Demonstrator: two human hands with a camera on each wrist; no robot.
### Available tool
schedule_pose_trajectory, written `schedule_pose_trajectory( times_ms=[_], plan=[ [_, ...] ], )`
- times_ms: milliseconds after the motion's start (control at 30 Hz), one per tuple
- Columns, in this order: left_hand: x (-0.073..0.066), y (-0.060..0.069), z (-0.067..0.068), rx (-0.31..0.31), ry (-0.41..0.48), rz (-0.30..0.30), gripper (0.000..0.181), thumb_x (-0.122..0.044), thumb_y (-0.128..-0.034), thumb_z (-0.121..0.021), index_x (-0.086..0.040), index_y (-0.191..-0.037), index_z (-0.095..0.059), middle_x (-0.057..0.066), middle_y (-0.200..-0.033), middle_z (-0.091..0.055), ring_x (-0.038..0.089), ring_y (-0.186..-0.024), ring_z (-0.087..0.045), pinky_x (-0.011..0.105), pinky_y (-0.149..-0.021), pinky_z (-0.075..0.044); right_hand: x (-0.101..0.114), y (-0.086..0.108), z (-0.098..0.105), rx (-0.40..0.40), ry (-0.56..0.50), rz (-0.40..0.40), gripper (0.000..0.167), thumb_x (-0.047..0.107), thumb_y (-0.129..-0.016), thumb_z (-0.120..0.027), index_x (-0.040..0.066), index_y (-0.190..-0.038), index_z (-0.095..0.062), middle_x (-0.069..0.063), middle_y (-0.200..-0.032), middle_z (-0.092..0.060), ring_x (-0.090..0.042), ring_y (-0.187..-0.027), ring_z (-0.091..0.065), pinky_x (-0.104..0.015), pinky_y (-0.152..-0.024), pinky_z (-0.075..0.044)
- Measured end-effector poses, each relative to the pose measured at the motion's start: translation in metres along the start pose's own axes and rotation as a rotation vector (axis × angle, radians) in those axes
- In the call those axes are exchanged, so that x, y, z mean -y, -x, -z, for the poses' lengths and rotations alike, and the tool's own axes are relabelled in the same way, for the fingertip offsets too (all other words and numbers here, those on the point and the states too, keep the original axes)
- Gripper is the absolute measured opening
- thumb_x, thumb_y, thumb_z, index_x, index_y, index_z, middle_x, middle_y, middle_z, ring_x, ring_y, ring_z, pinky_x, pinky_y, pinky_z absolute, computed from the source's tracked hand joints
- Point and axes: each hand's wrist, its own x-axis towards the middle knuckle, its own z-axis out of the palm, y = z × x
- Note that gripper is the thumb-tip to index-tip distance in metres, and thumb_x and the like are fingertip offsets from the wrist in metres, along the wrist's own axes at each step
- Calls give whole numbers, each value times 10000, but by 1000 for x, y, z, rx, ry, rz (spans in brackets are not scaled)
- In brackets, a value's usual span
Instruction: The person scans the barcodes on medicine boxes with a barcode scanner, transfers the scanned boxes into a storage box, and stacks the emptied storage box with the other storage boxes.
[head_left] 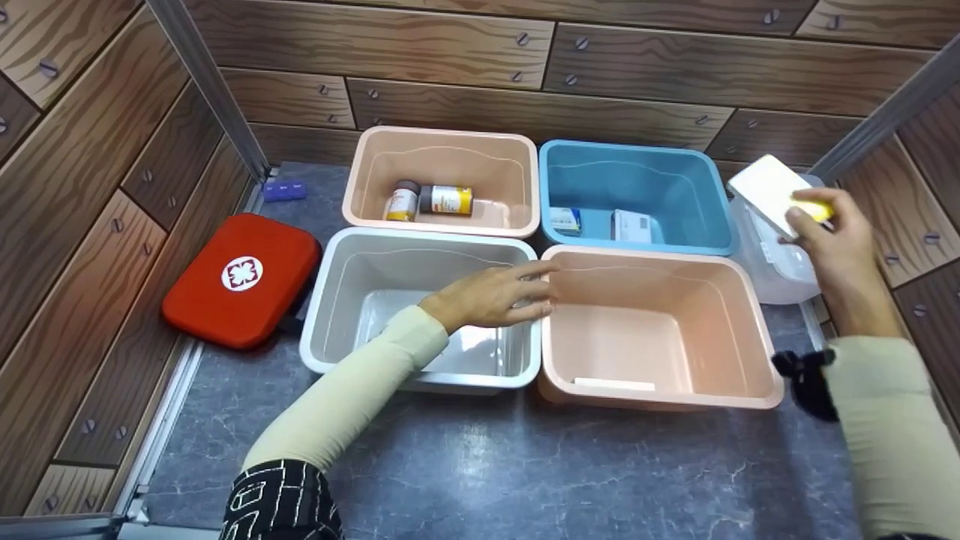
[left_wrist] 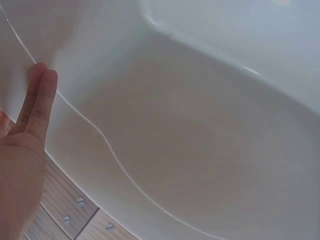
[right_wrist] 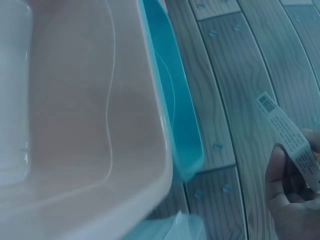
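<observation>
My right hand (head_left: 844, 236) grips a white and yellow medicine box (head_left: 769, 191) above the translucent plastic container (head_left: 791, 266) on the right. A barcode and fine print show on one narrow side of the medicine box (right_wrist: 287, 130) in the right wrist view. My left hand (head_left: 495, 296) is over the grey bin (head_left: 319, 300), its fingers loosely extended toward the rim shared with the front peach bin (head_left: 757, 330). In the left wrist view the left hand (left_wrist: 30, 130) has nothing in its grasp; whether it touches a bin wall I cannot tell.
Two pill bottles (head_left: 450, 200) lie in the back peach bin (head_left: 442, 136). The blue bin (head_left: 637, 154) holds small boxes (head_left: 631, 225). A white flat item (head_left: 615, 384) is inside the front peach bin. At left are a red first-aid case (head_left: 240, 281) and a purple pill organizer (head_left: 285, 190).
</observation>
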Motion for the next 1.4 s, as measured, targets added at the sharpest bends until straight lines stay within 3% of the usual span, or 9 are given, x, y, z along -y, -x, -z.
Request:
schedule_pose_trajectory(
  times_ms=[133,300,533,733,867,967,1167,1300,1400],
  plan=[
    [0,0,1,1,9,1,393,-424,-1161,-497,-192,-1405,-701,123,-1727,-424,310,-1410,-633,476,-1164,-537,-4,-20,-31,69,41,61,413,-55,-1010,-704,69,-1400,-647,-67,-1239,-582,-119,-862,-643,-197,-672,-616],
    [0,0,2,15,12,14,408,-443,-1163,-481,-205,-1417,-694,112,-1733,-414,305,-1412,-632,471,-1172,-532,-10,-45,-80,129,94,10,624,-50,-994,-720,142,-1550,-514,-54,-1167,-586,-108,-866,-655,-190,-672,-603],
    [0,-1,0,29,15,28,417,-453,-1163,-478,-207,-1423,-690,107,-1735,-406,308,-1421,-626,472,-1180,-527,-19,-73,-154,132,218,-61,323,51,-998,-762,125,-1276,-616,23,-1071,-624,-64,-869,-644,-148,-738,-583],
    [0,-2,0,31,-1,33,426,-462,-1163,-477,-221,-1455,-673,88,-1744,-393,312,-1421,-626,471,-1177,-530,-24,-77,-212,244,459,-119,420,267,-1031,-775,126,-1372,-577,43,-1136,-609,-74,-839,-580,-173,-705,-515],
    [0,-2,0,19,-5,25,416,-446,-1160,-493,-207,-1448,-675,88,-1735,-408,319,-1392,-646,481,-1158,-542,-33,-77,-249,332,434,-93,419,215,-1025,-781,58,-1362,-588,14,-1077,-652,-65,-770,-606,-185,-667,-544],
    [0,-1,0,8,-6,16,399,-433,-1160,-502,-206,-1431,-686,93,-1728,-420,315,-1378,-656,481,-1140,-554,-41,-76,-273,424,376,-103,323,153,-1043,-749,26,-1301,-603,-34,-1108,-641,-86,-812,-677,-222,-734,-621],
    [1,0,-1,0,-12,8,412,-428,-1158,-508,-212,-1472,-664,94,-1724,-425,319,-1382,-652,486,-1142,-550,-51,-68,-305,544,407,-169,296,172,-1088,-679,1,-1311,-588,-118,-1202,-556,-148,-816,-751,-308,-817,-670],
    [1,0,0,15,-9,19,428,-431,-1158,-507,-211,-1496,-651,88,-1735,-412,308,-1398,-641,473,-1167,-534,-56,-65,-312,555,414,-174,347,197,-1088,-679,-13,-1350,-590,-119,-1188,-553,-172,-843,-756,-242,-776,-653],
    [1,-2,0,11,-6,13,431,-438,-1160,-503,-205,-1488,-657,89,-1734,-410,302,-1393,-643,471,-1161,-538,-63,-67,-307,505,341,-174,360,164,-1083,-678,-28,-1370,-577,-112,-1175,-561,-146,-825,-734,-235,-786,-654]
  ],
)
